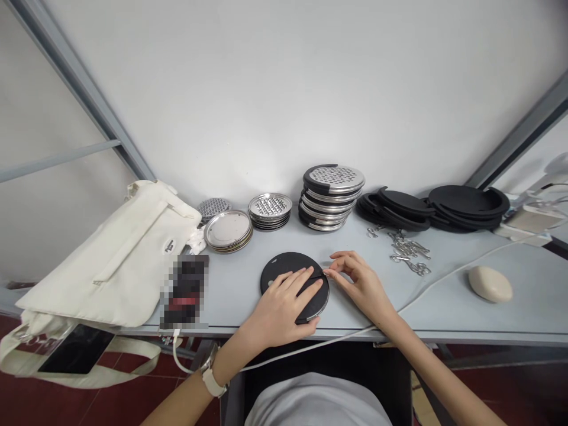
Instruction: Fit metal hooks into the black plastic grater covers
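Observation:
A round black disc [284, 264] with a metal rim showing at its lower right lies on the desk in front of me. My left hand [286, 307] rests flat across its top, fingers stretched out, covering much of it. At the disc's right edge, my right hand [358, 285] pinches a small metal piece between thumb and index finger; it is mostly hidden. Several loose metal clips [410, 248] lie to the right. Behind the disc stands a stack of metal grater discs [336, 177], some with black rims.
Round grater plates [270, 206] and plain metal discs [228, 229] are stacked at the back left. Black plastic covers [465, 207] sit at the back right. A cream bag [119, 254], a blurred-out phone [184, 293], a white cable [437, 283] and a beige mouse [490, 284] are also on the desk.

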`<state>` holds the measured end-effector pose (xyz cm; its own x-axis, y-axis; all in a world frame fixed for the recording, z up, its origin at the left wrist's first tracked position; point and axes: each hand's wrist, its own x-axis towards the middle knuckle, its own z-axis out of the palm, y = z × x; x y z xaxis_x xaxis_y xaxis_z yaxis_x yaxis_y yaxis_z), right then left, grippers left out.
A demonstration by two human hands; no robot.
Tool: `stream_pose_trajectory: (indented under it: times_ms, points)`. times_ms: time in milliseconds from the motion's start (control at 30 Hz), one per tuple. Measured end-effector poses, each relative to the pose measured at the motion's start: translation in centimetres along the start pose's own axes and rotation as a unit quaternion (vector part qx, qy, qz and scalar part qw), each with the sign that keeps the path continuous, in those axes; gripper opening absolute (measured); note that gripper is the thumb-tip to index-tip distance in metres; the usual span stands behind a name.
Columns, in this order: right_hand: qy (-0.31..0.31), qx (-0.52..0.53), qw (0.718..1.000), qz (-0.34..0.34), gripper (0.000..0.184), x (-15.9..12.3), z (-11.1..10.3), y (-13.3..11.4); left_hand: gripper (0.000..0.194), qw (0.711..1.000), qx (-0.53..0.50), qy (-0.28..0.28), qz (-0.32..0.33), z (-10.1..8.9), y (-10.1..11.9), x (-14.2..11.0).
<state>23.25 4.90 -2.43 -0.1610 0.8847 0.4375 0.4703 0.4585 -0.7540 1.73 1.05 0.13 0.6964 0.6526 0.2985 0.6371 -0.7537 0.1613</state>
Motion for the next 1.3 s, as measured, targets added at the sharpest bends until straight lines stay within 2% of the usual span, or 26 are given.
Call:
stream_pose_trajectory:
  times_ms: [300,567,1133,1300]
  points:
    - [-0.016,-0.011,1.000,0.022,0.013,-0.05,-0.10,-0.26,0.060,1.000,0.002,0.005,0.000,-0.05,-0.03,-0.03]
    - [-0.042,0.000,0.999,0.008,0.017,0.07,-0.09,-0.24,0.061,1.000,0.000,0.003,-0.002,0.02,-0.04,0.03]
    - [-0.014,-0.007,1.000,0.019,0.023,0.11,-0.16,-0.42,0.060,1.000,0.004,0.004,0.000,0.00,0.01,-0.05]
    - [-0.051,-0.001,0.998,0.048,0.025,-0.11,-0.19,-0.77,0.060,1.000,0.004,0.003,-0.001,0.00,0.01,-0.06]
